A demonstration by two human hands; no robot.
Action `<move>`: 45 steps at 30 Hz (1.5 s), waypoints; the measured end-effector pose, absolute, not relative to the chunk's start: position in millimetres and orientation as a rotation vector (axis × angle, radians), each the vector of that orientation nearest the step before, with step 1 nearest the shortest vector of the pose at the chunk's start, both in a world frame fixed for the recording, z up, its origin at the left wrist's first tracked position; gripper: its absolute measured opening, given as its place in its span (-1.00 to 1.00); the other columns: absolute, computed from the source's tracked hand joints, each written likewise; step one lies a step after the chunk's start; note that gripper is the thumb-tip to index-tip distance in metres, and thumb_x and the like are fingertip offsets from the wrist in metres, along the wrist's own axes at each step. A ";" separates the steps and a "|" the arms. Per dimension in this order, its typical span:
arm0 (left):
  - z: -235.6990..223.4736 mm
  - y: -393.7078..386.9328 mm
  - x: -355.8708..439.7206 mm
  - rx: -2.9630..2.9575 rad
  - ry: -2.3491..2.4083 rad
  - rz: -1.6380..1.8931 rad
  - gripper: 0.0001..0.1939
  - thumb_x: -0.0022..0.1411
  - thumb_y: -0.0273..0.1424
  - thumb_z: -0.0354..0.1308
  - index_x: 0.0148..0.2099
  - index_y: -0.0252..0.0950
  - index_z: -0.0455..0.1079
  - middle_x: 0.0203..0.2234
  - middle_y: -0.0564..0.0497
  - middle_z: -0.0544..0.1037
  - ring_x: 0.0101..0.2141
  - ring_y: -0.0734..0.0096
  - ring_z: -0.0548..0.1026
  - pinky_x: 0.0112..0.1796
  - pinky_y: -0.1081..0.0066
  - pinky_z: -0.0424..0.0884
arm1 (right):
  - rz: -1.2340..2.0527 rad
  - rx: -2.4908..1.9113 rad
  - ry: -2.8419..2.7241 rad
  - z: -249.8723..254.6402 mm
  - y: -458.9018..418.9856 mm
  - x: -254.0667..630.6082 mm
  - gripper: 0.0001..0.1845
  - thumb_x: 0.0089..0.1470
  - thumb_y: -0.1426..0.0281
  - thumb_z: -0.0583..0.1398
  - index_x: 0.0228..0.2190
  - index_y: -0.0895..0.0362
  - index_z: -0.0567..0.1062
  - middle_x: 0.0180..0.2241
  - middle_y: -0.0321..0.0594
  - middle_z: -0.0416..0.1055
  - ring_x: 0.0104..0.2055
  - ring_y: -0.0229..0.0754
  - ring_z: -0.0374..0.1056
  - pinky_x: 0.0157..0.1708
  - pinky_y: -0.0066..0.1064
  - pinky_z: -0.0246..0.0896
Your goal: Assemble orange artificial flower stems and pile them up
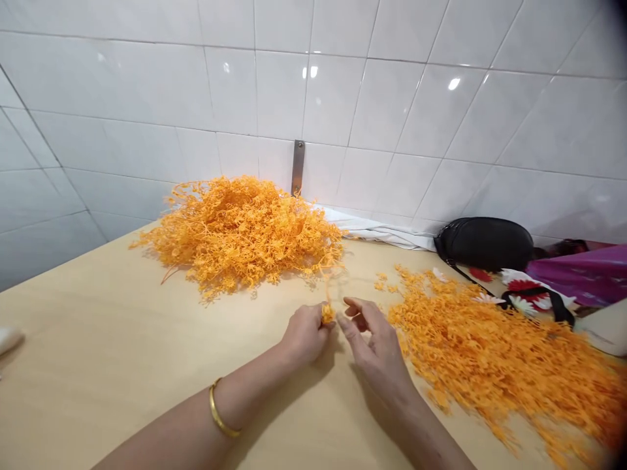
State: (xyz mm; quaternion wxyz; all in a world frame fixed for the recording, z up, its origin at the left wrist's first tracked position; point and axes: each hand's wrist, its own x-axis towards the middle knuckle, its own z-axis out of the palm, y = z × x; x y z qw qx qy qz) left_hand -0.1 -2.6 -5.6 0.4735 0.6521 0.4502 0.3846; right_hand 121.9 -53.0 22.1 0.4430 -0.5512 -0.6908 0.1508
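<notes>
Just above the middle of the table, my left hand (306, 333) is closed on a small orange artificial flower sprig (327, 314), with a thin stem rising from it. My right hand (375, 343) is close beside it on the right, thumb and fingers curved and apart, with nothing visible between them. Beyond my hands lies a big tangled heap of orange artificial flower stems (249, 235). To the right of my right hand, many loose orange flower pieces (499, 352) are spread in a second pile.
A black pouch (484, 243) with a strap rests against the tiled wall (333, 98) at the back right. Near it are white and red artificial flowers (523, 297) and a purple cloth (582, 273). White fabric (377, 228) lies along the wall. A metal bracket (298, 168) stands behind the heap.
</notes>
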 end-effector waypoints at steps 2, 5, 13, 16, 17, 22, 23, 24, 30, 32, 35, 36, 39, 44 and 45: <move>-4.3 -7.0 0.3 1.856 1.166 0.936 -0.93 -0.12 -0.56 0.01 -0.54 -0.31 0.27 -0.61 0.06 0.30 -0.54 0.49 0.25 -0.50 0.47 0.10 | 0.537 -1.295 -1.698 22.2 -55.3 114.1 -0.65 0.03 0.32 0.05 -0.10 0.11 0.27 -0.41 -0.24 0.28 -0.44 -0.26 0.21 -0.45 -0.45 0.15; -0.7 -9.6 0.3 1.820 1.079 0.918 -0.97 -0.13 -0.53 0.05 -0.52 -0.33 0.30 -0.54 0.02 0.33 -0.51 0.49 0.27 -0.49 0.48 0.13 | 0.650 -1.218 -1.675 21.0 -53.9 115.0 -0.76 0.01 0.41 0.04 -0.22 0.10 0.35 -0.39 -0.25 0.30 -0.37 -0.25 0.22 -0.35 -0.44 0.14; 4.8 2.4 -11.1 1.129 0.611 0.728 -0.81 -0.10 -0.35 0.19 -0.46 -0.40 0.35 -0.59 -0.01 0.41 -0.61 0.58 0.28 -0.49 0.48 0.17 | 1.075 -1.147 -1.368 20.9 -44.3 136.4 -0.89 -0.09 0.41 0.10 -0.40 0.11 0.34 -0.51 -0.33 0.26 -0.44 -0.29 0.20 -0.39 -0.45 0.11; 2.2 3.0 -11.8 1.168 0.619 0.724 -0.83 -0.08 -0.36 0.19 -0.47 -0.40 0.36 -0.67 0.01 0.39 -0.63 0.59 0.27 -0.52 0.50 0.11 | 1.143 -1.157 -1.272 18.1 -41.9 139.2 -0.90 -0.10 0.38 0.11 -0.44 0.12 0.34 -0.54 -0.33 0.26 -0.45 -0.29 0.20 -0.39 -0.43 0.11; 1.3 2.8 -11.4 1.173 0.639 0.729 -0.83 -0.06 -0.37 0.18 -0.47 -0.40 0.35 -0.69 0.02 0.39 -0.64 0.60 0.26 -0.53 0.51 0.09 | 1.161 -1.149 -1.240 17.6 -41.5 139.7 -0.88 -0.10 0.36 0.11 -0.43 0.12 0.34 -0.54 -0.33 0.25 -0.45 -0.29 0.20 -0.39 -0.43 0.11; -0.1 1.1 -8.6 1.146 0.724 0.771 -0.81 -0.07 -0.35 0.18 -0.54 -0.38 0.30 -0.71 0.02 0.40 -0.68 0.58 0.27 -0.55 0.49 0.09 | 1.105 -1.120 -1.291 16.1 -41.4 138.5 -0.65 -0.12 0.26 0.18 -0.24 0.09 0.32 -0.38 -0.27 0.26 -0.40 -0.29 0.20 -0.36 -0.43 0.11; 0.2 0.8 -8.3 1.147 0.728 0.774 -0.81 -0.08 -0.36 0.19 -0.56 -0.38 0.30 -0.72 0.02 0.40 -0.68 0.58 0.27 -0.56 0.49 0.09 | 1.080 -1.135 -1.330 15.1 -41.2 137.8 -0.65 -0.15 0.26 0.20 -0.26 0.10 0.34 -0.37 -0.27 0.26 -0.40 -0.29 0.19 -0.38 -0.44 0.10; 0.6 0.6 -8.2 1.150 0.730 0.769 -0.80 -0.09 -0.36 0.20 -0.57 -0.38 0.29 -0.73 0.02 0.39 -0.69 0.58 0.27 -0.56 0.49 0.09 | 1.062 -1.150 -1.355 14.0 -40.7 137.3 -0.68 -0.16 0.26 0.22 -0.31 0.11 0.36 -0.39 -0.28 0.26 -0.41 -0.30 0.18 -0.41 -0.46 0.08; 2.1 3.2 -12.1 1.115 0.727 0.708 -0.79 -0.12 -0.36 0.21 -0.59 -0.37 0.27 -0.80 0.06 0.33 -0.70 0.57 0.28 -0.59 0.51 0.02 | 1.217 -1.165 -1.084 14.2 -36.2 143.9 -0.73 -0.24 0.22 0.25 -0.61 0.16 0.34 -0.62 -0.36 0.19 -0.55 -0.36 0.09 -0.51 -0.49 -0.01; 2.2 4.5 -13.3 1.094 0.703 0.716 -0.79 -0.11 -0.35 0.20 -0.59 -0.36 0.26 -0.82 0.08 0.29 -0.66 0.52 0.33 -0.59 0.52 0.03 | 1.268 -1.164 -0.964 17.3 -35.8 147.6 -0.68 -0.31 0.21 0.28 -0.64 0.16 0.31 -0.61 -0.35 0.22 -0.55 -0.34 0.13 -0.50 -0.48 0.01; 2.5 4.1 -12.6 1.092 0.713 0.742 -0.79 -0.11 -0.35 0.18 -0.60 -0.36 0.25 -0.83 0.10 0.26 -0.64 0.51 0.34 -0.59 0.52 0.02 | 1.241 -1.157 -0.950 19.9 -37.1 148.3 -0.67 -0.27 0.17 0.26 -0.57 0.15 0.33 -0.53 -0.31 0.26 -0.50 -0.33 0.17 -0.47 -0.47 0.06; 2.8 3.2 -11.7 1.109 0.731 0.748 -0.80 -0.11 -0.36 0.18 -0.60 -0.36 0.25 -0.82 0.10 0.26 -0.67 0.54 0.31 -0.60 0.53 0.00 | 1.219 -1.153 -0.996 19.6 -37.8 147.0 -0.68 -0.24 0.17 0.24 -0.53 0.15 0.34 -0.51 -0.31 0.26 -0.50 -0.33 0.17 -0.46 -0.47 0.06; 4.1 -0.3 -9.0 1.162 0.761 0.773 -0.88 -0.14 -0.45 0.16 -0.57 -0.36 0.27 -0.80 0.09 0.31 -0.72 0.62 0.21 -0.62 0.52 -0.03 | 1.168 -1.154 -1.231 15.9 -39.4 141.3 -0.76 -0.19 0.26 0.23 -0.48 0.15 0.36 -0.52 -0.34 0.25 -0.51 -0.35 0.13 -0.50 -0.49 0.02; 9.0 -3.8 -7.3 1.187 0.785 0.736 -0.93 -0.22 -0.55 0.10 -0.54 -0.35 0.30 -0.83 0.12 0.28 -0.73 0.60 0.20 -0.62 0.51 0.00 | 1.225 -1.208 -1.230 12.5 -38.3 139.0 -0.89 -0.20 0.38 0.20 -0.57 0.16 0.37 -0.60 -0.37 0.24 -0.55 -0.36 0.10 -0.53 -0.49 -0.03; 10.3 -4.1 -7.3 1.192 0.795 0.720 -0.93 -0.22 -0.55 0.09 -0.54 -0.35 0.30 -0.85 0.13 0.25 -0.74 0.60 0.19 -0.61 0.51 0.01 | 1.261 -1.214 -1.170 13.1 -37.9 139.8 -0.90 -0.23 0.39 0.20 -0.56 0.16 0.38 -0.60 -0.37 0.25 -0.55 -0.36 0.10 -0.53 -0.49 -0.03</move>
